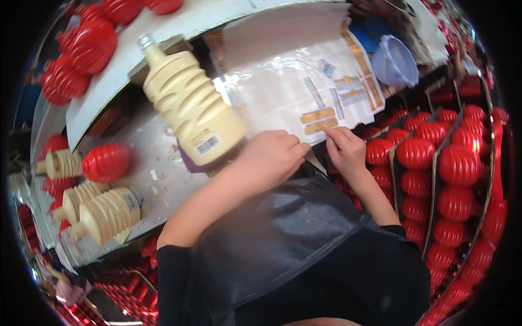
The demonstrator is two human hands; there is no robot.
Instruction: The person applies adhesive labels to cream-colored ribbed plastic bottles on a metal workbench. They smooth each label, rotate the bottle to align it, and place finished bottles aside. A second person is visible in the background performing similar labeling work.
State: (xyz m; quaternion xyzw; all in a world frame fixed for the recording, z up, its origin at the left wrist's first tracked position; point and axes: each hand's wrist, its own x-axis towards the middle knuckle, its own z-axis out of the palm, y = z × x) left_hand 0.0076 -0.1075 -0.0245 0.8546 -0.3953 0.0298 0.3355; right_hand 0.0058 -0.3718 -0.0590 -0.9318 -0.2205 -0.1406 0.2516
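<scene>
A large cream ribbed bottle [193,106] lies tilted at the table's edge, its neck pointing up and left and a barcode label near its base. My left hand [272,157] is curled closed beside that base, at the lower edge of the sticker sheet [261,81]; what its fingers hold, if anything, is hidden. With thumb and forefinger together, my right hand [346,151] pinches at the end of the lower gold sticker [315,128]. Another gold sticker [318,115] lies just above it, with silver strips [314,92] further up the sheet.
Several red ribbed bottles [89,46] stand on a white ledge at upper left. Cream bottles [109,214] and a red one [106,163] lie on the grey table [157,190]. A lilac bucket [396,61] is at upper right. Divided rows of red bottles [416,155] fill the right side.
</scene>
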